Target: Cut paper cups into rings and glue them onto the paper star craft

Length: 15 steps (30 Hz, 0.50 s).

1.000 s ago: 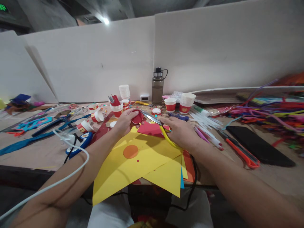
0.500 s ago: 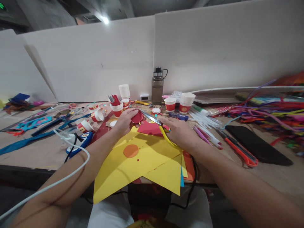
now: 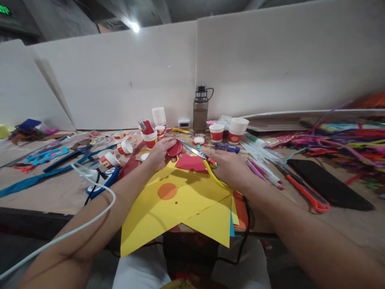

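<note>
Closed round a red paper disc (image 3: 175, 149) is my left hand (image 3: 161, 153), holding it up above the table's middle. My right hand (image 3: 226, 165) grips yellow-handled scissors (image 3: 197, 152), whose blades point left with their tips close by the disc's upper right edge. I cannot tell whether the blades touch the paper. Under both hands lie a red paper piece (image 3: 194, 163) and large yellow sheets (image 3: 150, 224). An orange paper circle (image 3: 167, 191) rests on the yellow sheet, with a tiny red scrap (image 3: 176, 202) near it.
Paper cups (image 3: 238, 127) and a water bottle (image 3: 200, 110) stand at the back. On the right are glue sticks (image 3: 258, 150), an orange box cutter (image 3: 309, 194), a black phone-like slab (image 3: 331, 180) and colourful pipe cleaners (image 3: 345, 140). A white cable (image 3: 102, 214) crosses my left forearm.
The whole view has shifted slightly to the right. The red disc is tilted a little differently in my left hand, and the scissors stay beside its edge.
</note>
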Available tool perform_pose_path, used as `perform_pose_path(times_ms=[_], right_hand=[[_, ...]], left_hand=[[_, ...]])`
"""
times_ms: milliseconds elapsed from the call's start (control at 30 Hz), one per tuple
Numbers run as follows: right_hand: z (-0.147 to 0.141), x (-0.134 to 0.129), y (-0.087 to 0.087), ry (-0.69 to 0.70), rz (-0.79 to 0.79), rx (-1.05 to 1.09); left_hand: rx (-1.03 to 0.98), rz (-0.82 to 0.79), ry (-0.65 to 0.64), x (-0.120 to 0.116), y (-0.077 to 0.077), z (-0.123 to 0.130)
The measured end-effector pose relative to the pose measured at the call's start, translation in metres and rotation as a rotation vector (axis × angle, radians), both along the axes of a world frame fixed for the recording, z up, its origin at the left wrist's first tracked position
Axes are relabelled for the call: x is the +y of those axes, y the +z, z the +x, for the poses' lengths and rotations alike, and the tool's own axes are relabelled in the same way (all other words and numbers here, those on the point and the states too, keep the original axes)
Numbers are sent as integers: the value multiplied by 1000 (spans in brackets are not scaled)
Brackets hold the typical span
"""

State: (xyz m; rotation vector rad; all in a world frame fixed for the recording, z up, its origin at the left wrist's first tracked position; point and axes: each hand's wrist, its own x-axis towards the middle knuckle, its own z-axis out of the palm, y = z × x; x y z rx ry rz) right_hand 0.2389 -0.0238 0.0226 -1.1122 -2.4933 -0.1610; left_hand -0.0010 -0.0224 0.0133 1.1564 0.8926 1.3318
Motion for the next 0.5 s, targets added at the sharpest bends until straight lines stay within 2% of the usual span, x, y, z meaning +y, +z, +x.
perform_pose_path(times_ms=[167,500], right_hand=[[0,0,1,42,-34,2],[1,2,-2,41,-19,-2]], left_hand=[[-4,-31,-9,2,-2,-1],[-7,-24,-32,8,-8,-5]])
